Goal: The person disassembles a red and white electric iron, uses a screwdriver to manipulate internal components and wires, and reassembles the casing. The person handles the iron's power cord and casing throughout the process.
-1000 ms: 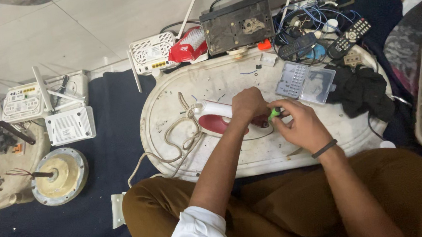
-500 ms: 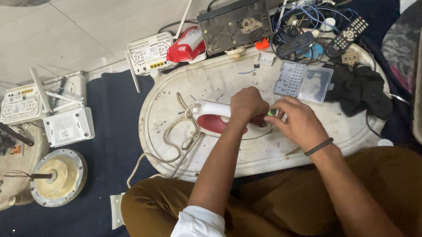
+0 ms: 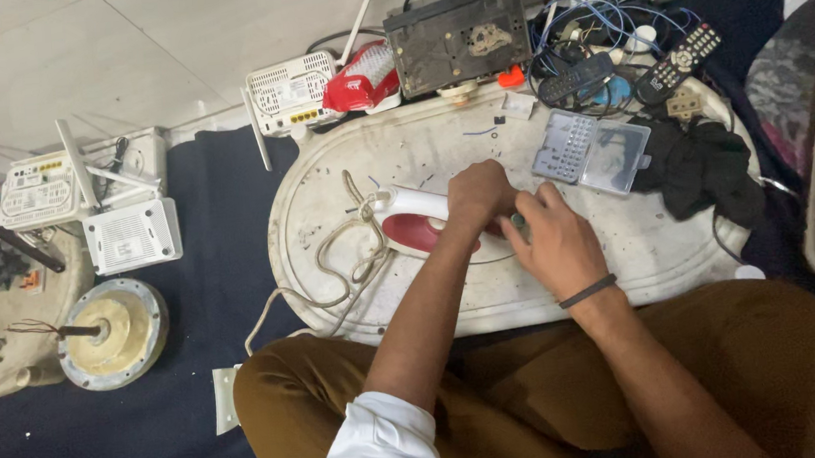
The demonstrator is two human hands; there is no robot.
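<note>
The left hand (image 3: 479, 197) and right hand (image 3: 552, 242) hide the iron's (image 3: 416, 219) front — tool tip unseen.

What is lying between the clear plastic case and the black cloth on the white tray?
Nothing lies between them. In the head view the clear case touches the black cloth at its right edge, on the white tray.

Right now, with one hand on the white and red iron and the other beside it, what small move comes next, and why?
Probably keep the left hand pressing the iron flat on the white oval board while the right hand works its small green-tipped tool at the iron's end. The hands meet there, and the loose cord could let the iron shift.
</note>
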